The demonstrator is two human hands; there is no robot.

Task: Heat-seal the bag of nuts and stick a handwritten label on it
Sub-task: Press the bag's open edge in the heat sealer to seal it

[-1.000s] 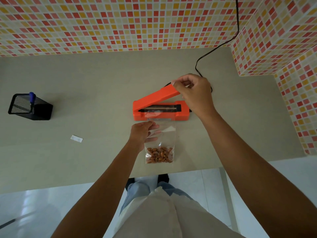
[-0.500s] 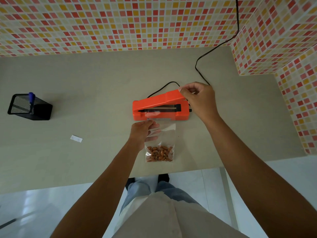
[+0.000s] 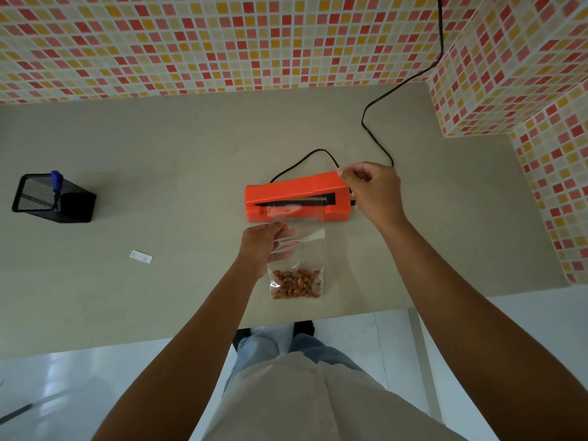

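Observation:
An orange heat sealer (image 3: pixel 286 198) lies in the middle of the table, its lid nearly down. A clear bag of nuts (image 3: pixel 297 281) lies in front of it, with its open top edge tucked into the sealer's jaw. My left hand (image 3: pixel 262 246) holds the bag's upper left part, fingers under the plastic. My right hand (image 3: pixel 374 194) grips the right end of the sealer's lid. A small white label (image 3: pixel 141 256) lies flat on the table to the left.
A black mesh pen holder (image 3: pixel 52 198) with a blue pen (image 3: pixel 57 183) stands at the far left. The sealer's black cord (image 3: pixel 375 138) loops behind it and runs up the tiled wall. The table's front edge is just below the bag.
My right hand has brought the sealer's lid down from a raised angle to almost closed over the bag's top. My left hand and the bag stayed in place.

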